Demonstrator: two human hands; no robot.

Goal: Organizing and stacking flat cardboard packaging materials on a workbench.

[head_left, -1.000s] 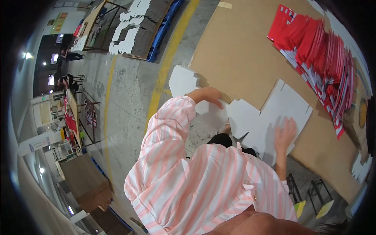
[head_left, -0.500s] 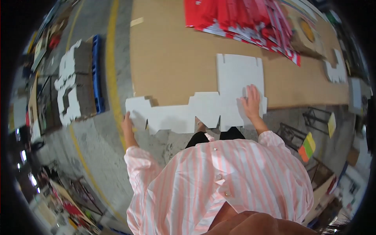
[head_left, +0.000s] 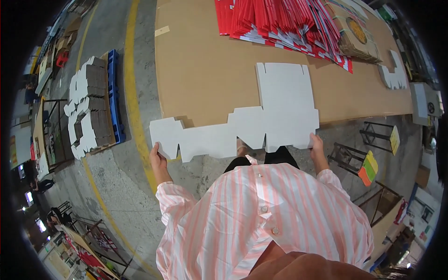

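Note:
A white die-cut cardboard box blank (head_left: 284, 100) lies flat over the near edge of the brown-topped table (head_left: 200, 70), with its notched lower side jutting out toward me. Its edge looks thick, but I cannot tell whether it is one sheet or several stacked. My left hand (head_left: 159, 163) is closed on the blank's left end, thumb on top and fingers partly hidden underneath. At the lower right corner, my right hand (head_left: 318, 148) grips the same blank, its thumb along the edge.
Red and white folded sheets (head_left: 284, 23) lie fanned across the table's far side, beside a strapped brown bundle (head_left: 357, 35). Another white cut piece (head_left: 394, 72) rests at the far right. Stacked blanks (head_left: 91, 102) stand on a blue pallet (head_left: 113, 93) at left. Stools (head_left: 368, 168) stand at right.
My right hand has moved from lying on top of the blank down to its lower right corner and closed there. My left hand has shifted slightly lower, still at the left end.

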